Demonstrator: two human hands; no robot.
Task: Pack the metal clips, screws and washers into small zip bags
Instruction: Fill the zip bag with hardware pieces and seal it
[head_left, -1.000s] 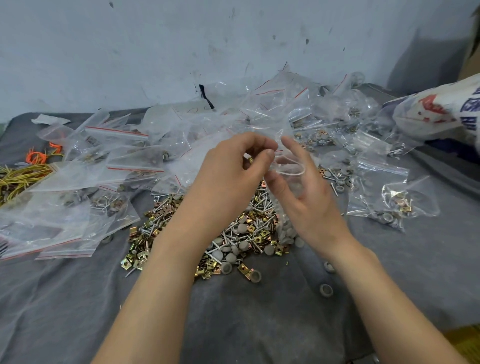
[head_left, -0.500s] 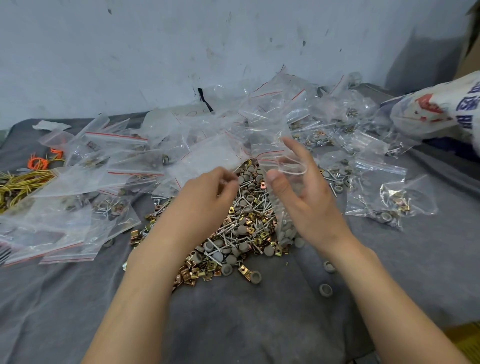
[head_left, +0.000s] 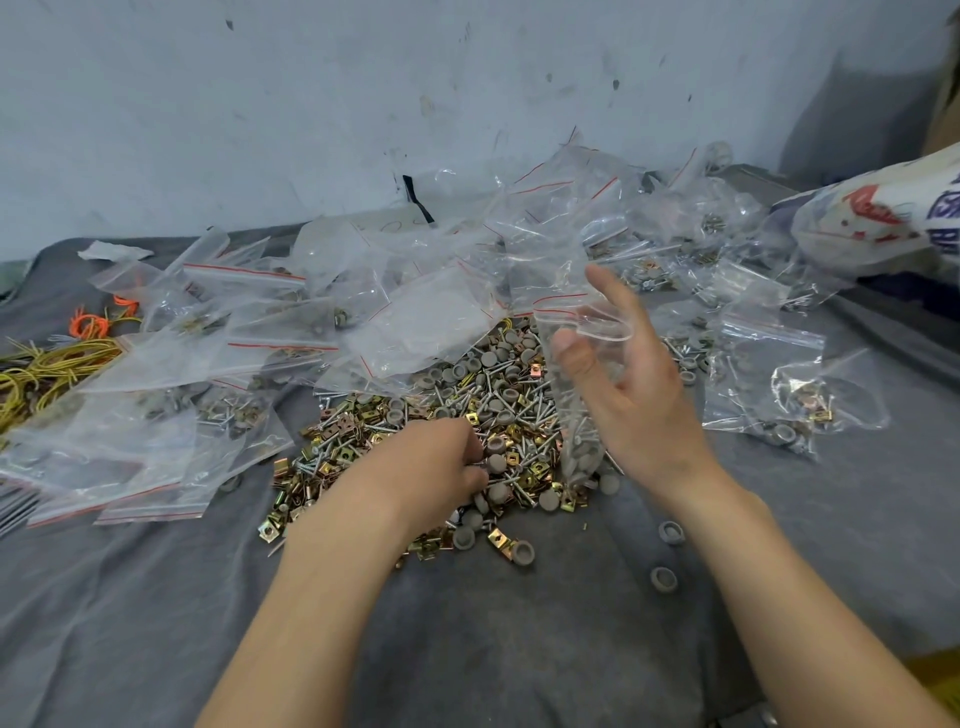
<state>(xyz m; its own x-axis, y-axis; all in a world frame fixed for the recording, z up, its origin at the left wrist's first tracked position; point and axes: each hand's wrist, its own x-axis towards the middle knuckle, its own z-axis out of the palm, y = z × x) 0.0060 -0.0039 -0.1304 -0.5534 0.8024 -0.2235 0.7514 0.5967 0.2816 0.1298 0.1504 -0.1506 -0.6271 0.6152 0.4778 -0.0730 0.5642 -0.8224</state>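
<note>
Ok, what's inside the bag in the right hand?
Grey washers sit at the bottom of the zip bag held by the right hand. Whether anything else is inside can't be told: the pile shows through behind it.

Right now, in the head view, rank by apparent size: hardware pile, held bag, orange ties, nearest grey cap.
1. hardware pile
2. held bag
3. orange ties
4. nearest grey cap, smallest despite its nearness
</note>
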